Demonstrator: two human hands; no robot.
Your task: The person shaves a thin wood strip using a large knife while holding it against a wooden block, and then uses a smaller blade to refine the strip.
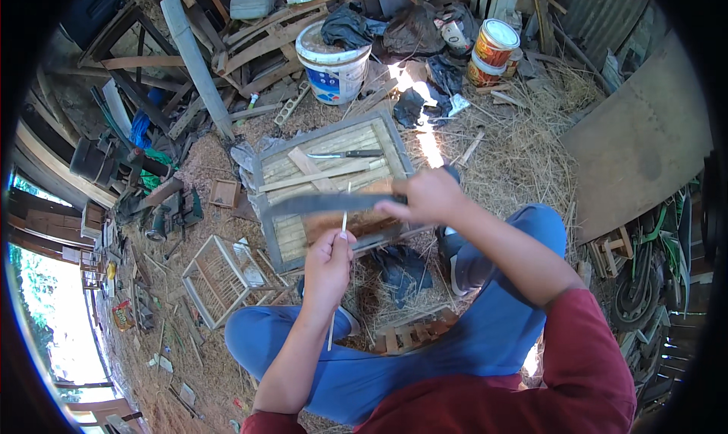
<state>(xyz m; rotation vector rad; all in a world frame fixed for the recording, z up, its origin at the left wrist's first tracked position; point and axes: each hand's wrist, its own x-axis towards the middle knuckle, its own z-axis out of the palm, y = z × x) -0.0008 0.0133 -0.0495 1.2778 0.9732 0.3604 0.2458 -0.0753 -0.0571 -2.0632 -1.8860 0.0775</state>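
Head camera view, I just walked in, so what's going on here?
The person's right hand has a long dark metal blade in its grip, and the left hand holds a thin pale wooden stick. In this view the blade crosses the stick just beyond the left hand; whether they touch is unclear. Behind them is a slatted wooden panel with a grey frame, where a small black-handled knife lies. A pale wooden barred cage sits to the left.

We see straw-strewn floor [523,134] | corrugated wall [616,17], upper right | bright opening [49,301], left | sunlight strip [430,147] on the floor
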